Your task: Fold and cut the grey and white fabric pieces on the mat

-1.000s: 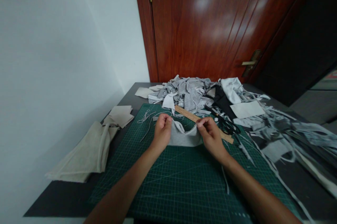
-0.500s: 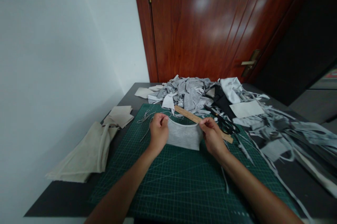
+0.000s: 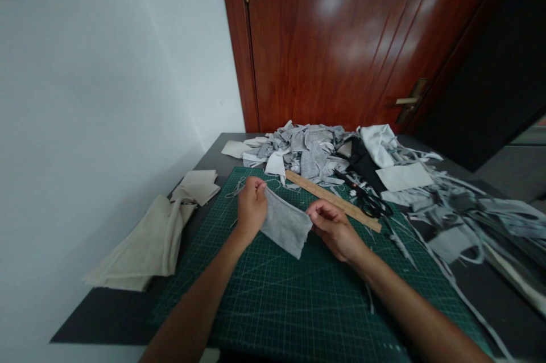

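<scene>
A small grey piece of fabric [image 3: 286, 225] hangs above the green cutting mat [image 3: 294, 300], tilted down toward the right. My left hand [image 3: 252, 206] pinches its upper left corner between thumb and fingers. At the upper right corner, my right hand [image 3: 335, 227] grips the edge with thumb and forefinger. The top edge between the hands runs nearly straight. Behind the right hand lies a wooden ruler [image 3: 333, 197] on the mat, with black-handled scissors [image 3: 370, 202] beside it.
Grey and white fabric scraps [image 3: 313, 147] are heaped at the back, against the door. Folded beige cloth [image 3: 147, 243] lies at the left by the wall. More strips [image 3: 464, 221] spread along the right. A thin pen-like tool [image 3: 401, 246] rests on the mat.
My right hand has moved left and lower with its corner of the fabric. The piece now slants, and its sagging top edge has straightened. The view has shifted slightly.
</scene>
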A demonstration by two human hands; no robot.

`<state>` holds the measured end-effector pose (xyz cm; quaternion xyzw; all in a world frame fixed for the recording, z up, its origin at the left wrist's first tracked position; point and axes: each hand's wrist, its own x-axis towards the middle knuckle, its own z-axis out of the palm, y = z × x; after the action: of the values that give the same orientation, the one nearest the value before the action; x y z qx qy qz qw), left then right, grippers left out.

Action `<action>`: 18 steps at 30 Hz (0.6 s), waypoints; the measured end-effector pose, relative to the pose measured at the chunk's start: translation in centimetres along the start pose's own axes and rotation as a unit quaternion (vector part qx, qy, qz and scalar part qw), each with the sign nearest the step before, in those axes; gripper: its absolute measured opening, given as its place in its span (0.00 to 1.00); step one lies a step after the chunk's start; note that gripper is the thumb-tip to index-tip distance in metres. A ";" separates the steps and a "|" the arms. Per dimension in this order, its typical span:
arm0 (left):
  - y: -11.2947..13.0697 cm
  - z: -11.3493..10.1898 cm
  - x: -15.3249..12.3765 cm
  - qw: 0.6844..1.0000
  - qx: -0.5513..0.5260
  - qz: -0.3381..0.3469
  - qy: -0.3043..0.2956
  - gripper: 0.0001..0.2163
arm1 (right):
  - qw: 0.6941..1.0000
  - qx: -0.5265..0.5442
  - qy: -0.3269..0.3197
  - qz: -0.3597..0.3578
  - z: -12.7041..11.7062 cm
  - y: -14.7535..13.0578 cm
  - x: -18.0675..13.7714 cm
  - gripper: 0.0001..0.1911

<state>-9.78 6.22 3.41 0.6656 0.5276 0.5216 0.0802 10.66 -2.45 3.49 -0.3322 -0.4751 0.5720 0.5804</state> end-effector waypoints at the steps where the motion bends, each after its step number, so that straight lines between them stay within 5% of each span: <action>1: -0.3 -0.1 0.2 1.000 -0.001 -0.002 0.001 0.03 | 1.000 -0.003 -0.014 -0.008 0.0 0.1 -0.1 0.14; 6: -0.5 0.0 0.3 1.000 0.001 -0.001 -0.008 0.03 | 0.995 -0.041 -0.045 -0.079 -0.1 0.7 -0.3 0.11; 18: 0.2 0.1 -0.2 0.996 -0.034 0.049 -0.068 0.03 | 0.978 -0.144 -0.119 -0.094 0.2 0.5 -1.1 0.09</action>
<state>-9.59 6.03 3.43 0.7212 0.4700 0.4962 0.1131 10.44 -3.46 2.94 -0.2958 -0.6471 0.4754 0.5174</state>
